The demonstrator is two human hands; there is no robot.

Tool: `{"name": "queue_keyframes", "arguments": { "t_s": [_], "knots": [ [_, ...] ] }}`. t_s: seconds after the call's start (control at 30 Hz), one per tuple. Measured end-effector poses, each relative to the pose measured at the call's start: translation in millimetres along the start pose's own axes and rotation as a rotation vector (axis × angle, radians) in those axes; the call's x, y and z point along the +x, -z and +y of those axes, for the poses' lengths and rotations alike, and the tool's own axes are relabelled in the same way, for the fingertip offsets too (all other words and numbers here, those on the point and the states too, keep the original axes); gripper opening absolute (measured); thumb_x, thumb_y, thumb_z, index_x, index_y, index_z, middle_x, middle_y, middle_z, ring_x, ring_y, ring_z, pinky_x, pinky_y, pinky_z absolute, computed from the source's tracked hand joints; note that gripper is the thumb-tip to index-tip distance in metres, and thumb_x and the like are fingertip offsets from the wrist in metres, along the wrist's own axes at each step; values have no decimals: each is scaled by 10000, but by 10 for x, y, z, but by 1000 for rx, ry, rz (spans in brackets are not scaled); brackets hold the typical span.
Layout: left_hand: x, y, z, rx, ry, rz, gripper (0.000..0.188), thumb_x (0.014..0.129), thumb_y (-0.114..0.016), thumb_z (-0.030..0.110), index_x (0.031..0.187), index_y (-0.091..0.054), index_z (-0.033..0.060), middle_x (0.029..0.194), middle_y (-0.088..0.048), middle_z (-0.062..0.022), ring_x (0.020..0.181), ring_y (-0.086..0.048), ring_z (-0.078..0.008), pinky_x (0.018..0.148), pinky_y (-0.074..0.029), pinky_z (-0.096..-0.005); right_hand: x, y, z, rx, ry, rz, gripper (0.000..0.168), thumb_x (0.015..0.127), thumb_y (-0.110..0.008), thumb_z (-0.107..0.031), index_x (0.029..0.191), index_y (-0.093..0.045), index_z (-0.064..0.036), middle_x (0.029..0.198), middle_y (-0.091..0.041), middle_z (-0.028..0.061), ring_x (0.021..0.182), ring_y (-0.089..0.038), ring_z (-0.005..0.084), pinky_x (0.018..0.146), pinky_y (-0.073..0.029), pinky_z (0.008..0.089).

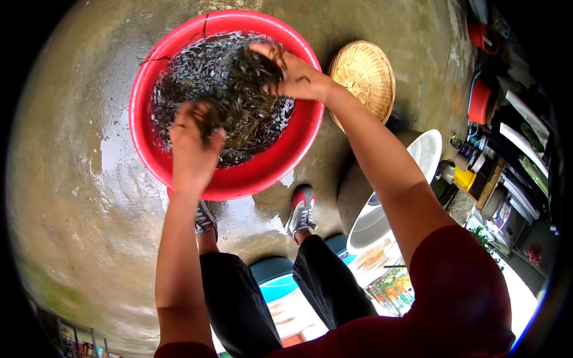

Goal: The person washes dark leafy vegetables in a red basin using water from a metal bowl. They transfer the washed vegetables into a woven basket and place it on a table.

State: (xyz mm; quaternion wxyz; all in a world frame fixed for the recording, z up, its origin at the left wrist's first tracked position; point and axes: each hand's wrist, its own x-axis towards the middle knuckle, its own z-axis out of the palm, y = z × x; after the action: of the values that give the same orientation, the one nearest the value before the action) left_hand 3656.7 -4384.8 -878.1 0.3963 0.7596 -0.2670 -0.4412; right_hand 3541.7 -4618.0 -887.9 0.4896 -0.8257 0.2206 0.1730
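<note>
A round red plastic basin (237, 184) on the floor before me holds water and a mass of dark, thin, wet plant strands (255, 123), perhaps seaweed. My left hand (193, 143), blurred, is over the near left side of the basin, its fingers and thumb curled around a dark clump. On the far right side, my right hand (297, 76) reaches across the rim with spread fingers and thumb around another clump. A few bits of strand cling to the back of that hand. Some strands also stick to the basin's far and left rim.
A round woven wicker basket or lid (369, 76) leans at the basin's right. Nearer me stands a large metal pot (358, 197). My shoes (302, 210) are on the wet concrete floor (89, 215), close to the basin. Cluttered household items, including a red container (480, 102), line the right edge.
</note>
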Motion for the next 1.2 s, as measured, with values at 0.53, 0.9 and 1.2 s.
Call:
{"name": "queue_keyframes", "arguments": {
  "t_s": [0.53,0.9,1.2],
  "knots": [
    [-64,-214,547,-1069,305,218,220,873,-552,163,1014,-571,-5,902,-604,-49,788,-540,-101,688,-460,-255,-278,-515,-942,1210,-411,283,269,832,-553,-182,1048,-543,-22,912,-602,62,820,-578,157,723,-478,306],
    [-160,-27,-297,-167,-31,190,566,761,-674,167,1264,-428,80,1170,-478,-134,1090,-444,-231,946,-327,-305,-419,-199,-68,394,-62,178,597,752,-666,-129,1250,-352,-28,1144,-476,175,1072,-459,269,936,-333,297],
    [-18,-375,-596,-1297,577,-26,368,722,-646,29,1069,-534,76,1008,-595,-47,935,-571,-189,784,-499,-314,-163,-1047,10,1396,-439,12,575,658,-696,-85,1176,-461,2,1073,-571,113,985,-546,229,853,-450,378]
  ]
}}
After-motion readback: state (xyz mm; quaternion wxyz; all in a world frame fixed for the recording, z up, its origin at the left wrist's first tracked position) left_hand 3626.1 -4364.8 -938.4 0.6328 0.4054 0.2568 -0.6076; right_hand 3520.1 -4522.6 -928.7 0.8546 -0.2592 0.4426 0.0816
